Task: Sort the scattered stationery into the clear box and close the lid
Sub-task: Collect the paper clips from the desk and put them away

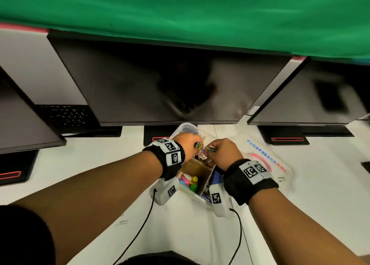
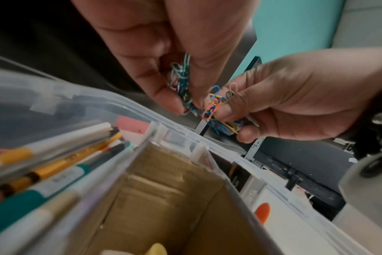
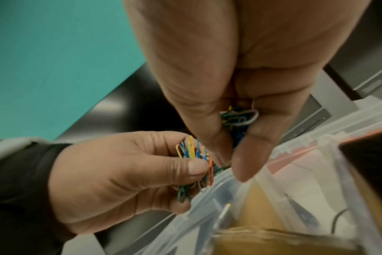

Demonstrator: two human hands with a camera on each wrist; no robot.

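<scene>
Both hands (image 1: 186, 142) (image 1: 224, 152) pinch paper clips (image 1: 204, 147) over the clear box (image 2: 55, 96); only the left wrist view shows pens (image 2: 55, 155) inside.

Looks like an office or computer room. Three dark screens (image 1: 156, 80) in a row on a white desk (image 1: 312, 194), each on a black stand (image 1: 286, 137). A black keyboard (image 1: 66, 115) behind. A green cloth (image 1: 180, 10) hanging at the back.

Three dark monitors (image 1: 160, 80) across upper frame on white worktop (image 1: 320, 194), green backdrop (image 1: 180, 8) behind. Black keyboard (image 1: 66, 116) mid-left. Two black cables (image 1: 140, 224) trail across worktop, lower centre.
</scene>
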